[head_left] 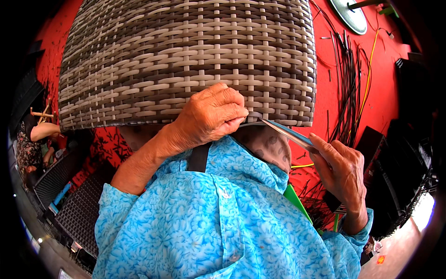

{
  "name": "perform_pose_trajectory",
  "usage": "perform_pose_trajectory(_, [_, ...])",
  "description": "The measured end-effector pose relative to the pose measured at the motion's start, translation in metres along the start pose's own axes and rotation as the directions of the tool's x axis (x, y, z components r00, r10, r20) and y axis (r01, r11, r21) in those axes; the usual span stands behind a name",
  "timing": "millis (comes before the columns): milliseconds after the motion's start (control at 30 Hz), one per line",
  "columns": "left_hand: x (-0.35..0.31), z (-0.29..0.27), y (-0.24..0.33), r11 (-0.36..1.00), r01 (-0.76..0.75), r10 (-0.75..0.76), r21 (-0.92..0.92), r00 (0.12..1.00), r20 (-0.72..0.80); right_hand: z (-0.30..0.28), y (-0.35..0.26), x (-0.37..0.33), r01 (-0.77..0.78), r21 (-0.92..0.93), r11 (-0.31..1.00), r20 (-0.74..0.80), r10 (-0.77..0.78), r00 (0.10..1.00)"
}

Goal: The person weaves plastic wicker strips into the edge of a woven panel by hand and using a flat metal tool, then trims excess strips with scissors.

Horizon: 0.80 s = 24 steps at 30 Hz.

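Observation:
A woven wicker panel in mixed grey and brown strands lies before me, its near edge over my lap. My left hand is closed at that edge, fingertips pinched together; what they grip is hidden. Below its wrist a flat dark strip hangs over my shirt. My right hand is wrapped round a knife-like tool with a long, pointed metal blade. The blade slants left, its tip at the panel's edge just right of my left fingertips, beside a dark strand end.
Long dark strands lie bundled on the red floor at right, beside a yellow cord. A round base stands at far right. Dark woven pieces and another person's arm are at left. Strand scraps litter the floor.

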<state>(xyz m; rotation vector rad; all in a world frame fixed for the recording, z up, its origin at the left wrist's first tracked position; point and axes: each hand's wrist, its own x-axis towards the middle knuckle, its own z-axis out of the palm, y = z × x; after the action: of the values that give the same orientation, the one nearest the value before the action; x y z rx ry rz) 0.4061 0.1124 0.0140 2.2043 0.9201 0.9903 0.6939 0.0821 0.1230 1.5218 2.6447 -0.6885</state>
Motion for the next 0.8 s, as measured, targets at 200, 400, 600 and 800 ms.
perform_pose_trajectory(200, [0.003, 0.002, 0.001, 0.999, -0.022, 0.023, 0.023, 1.0, -0.013, 0.005, -0.003, 0.001, -0.011, 0.052, 0.999, -0.036, 0.013, 0.999])
perform_pose_trajectory(400, [0.001, 0.001, 0.001, 0.999, -0.009, 0.009, 0.03, 1.0, -0.007, -0.014, -0.017, 0.011, -0.009, -0.033, 0.999, 0.008, 0.009, 1.0])
perform_pose_trajectory(600, [0.002, 0.002, 0.001, 0.999, -0.018, 0.019, 0.027, 1.0, -0.007, -0.021, -0.033, 0.016, -0.009, -0.186, 0.982, 0.027, 0.014, 1.0])
perform_pose_trajectory(800, [0.001, 0.003, 0.001, 0.999, -0.021, 0.022, 0.028, 1.0, -0.011, -0.029, -0.04, 0.019, 0.026, -0.231, 0.973, 0.026, -0.02, 0.999])
